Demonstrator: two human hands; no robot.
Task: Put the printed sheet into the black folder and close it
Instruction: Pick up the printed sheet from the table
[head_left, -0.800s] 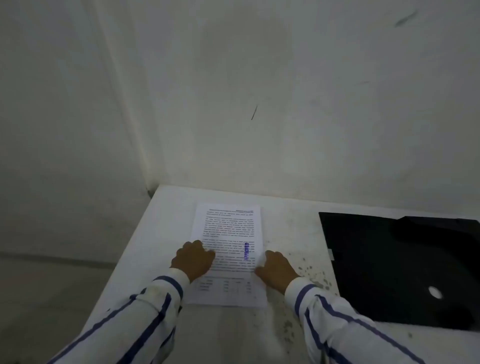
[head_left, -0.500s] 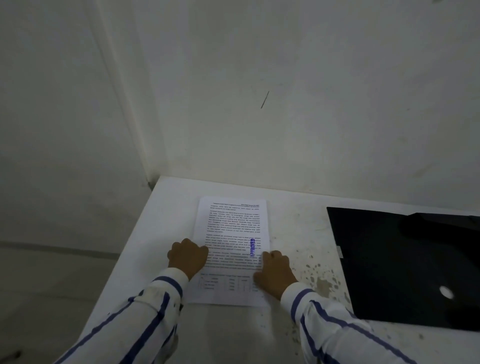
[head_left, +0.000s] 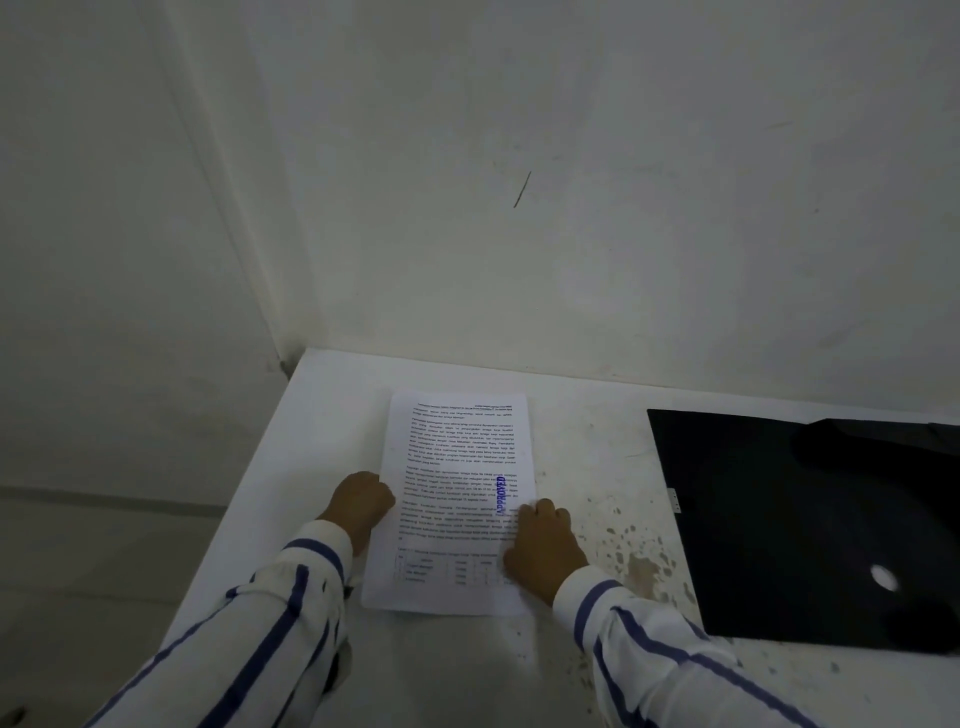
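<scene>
White printed paper sheet (head_left: 457, 499) lies mid-frame on the table, curled-fingered left hand (head_left: 361, 501) and right hand (head_left: 543, 543) at its edges; flat black folder (head_left: 810, 525), right, awaits.

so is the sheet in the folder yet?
No, the printed sheet lies flat on the table, apart from the black folder at its right.

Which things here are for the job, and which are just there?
For the job: sheet, lying flat; black folder, to its right; left hand and right hand at the sheet's two side edges.

Just there: white table, stains between sheet and folder, wall with a dark mark.
</scene>
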